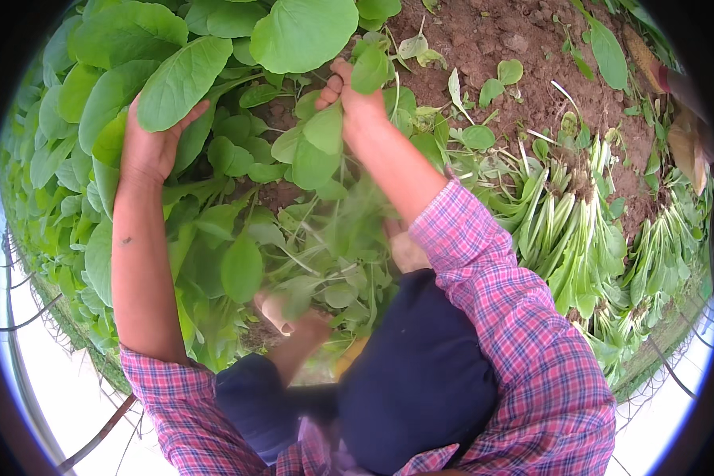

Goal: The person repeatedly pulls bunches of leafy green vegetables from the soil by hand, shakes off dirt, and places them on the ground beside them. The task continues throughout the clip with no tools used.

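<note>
Among the standing leafy greens (184,83) at the upper left is my left hand (154,140), its palm turned up under a broad leaf; parts of its fingers are hidden by foliage. At the top middle, my right hand (357,98) has curled fingers and holds a small leafy plant (327,131), with leaves on both sides of the fist. Loose leaves and thin stems (333,291) lie below, between my arms. Pulled bunches of greens with roots (571,220) lie on the soil to the right.
Brown soil (482,35) with scattered leaves spans the upper right. More bunches (666,244) lie at the right edge, below a partly visible person's foot or footwear (684,143). My knees in dark trousers (416,369) and bare feet are close below the plants.
</note>
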Motion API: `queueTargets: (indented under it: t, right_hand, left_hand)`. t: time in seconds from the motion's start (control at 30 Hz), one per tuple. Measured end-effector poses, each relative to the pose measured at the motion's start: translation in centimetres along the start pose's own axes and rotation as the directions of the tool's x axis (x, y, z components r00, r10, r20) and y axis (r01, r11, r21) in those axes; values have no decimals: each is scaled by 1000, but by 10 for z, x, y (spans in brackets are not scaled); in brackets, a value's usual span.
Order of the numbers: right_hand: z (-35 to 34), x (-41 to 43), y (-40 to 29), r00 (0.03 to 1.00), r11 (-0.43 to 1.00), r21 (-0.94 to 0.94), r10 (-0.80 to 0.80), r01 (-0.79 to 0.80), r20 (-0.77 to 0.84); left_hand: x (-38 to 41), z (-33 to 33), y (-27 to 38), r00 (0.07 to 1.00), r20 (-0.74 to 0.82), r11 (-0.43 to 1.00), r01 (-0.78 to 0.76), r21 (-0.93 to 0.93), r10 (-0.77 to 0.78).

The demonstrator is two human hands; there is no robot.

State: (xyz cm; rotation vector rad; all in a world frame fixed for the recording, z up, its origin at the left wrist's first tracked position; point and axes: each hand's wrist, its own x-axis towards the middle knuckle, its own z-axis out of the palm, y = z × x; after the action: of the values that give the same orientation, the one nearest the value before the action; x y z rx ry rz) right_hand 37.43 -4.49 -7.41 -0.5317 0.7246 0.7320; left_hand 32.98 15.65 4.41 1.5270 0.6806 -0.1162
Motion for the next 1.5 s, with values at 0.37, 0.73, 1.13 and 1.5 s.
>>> queueTargets:
  t: [0.37,0.73,1.13,1.5]
  right_hand:
    - [25,105,51,995,989,119,95,-91,-27]
    - [-16,4,-51,937,925,167,-350,342,16]
    - [32,89,-12,995,961,260,-74,91,-73]
    - [45,159,-3,980,983,27,179,-182,88]
  left_hand:
    - [-32,28,19,992,125,1000,1,25,-4]
    - [-26,107,43,868,451,927,-323,193,208]
    - [22,32,37,951,10,951,-308,6,308]
    - [13,18,26,956,-63,958,-287,-20,285]
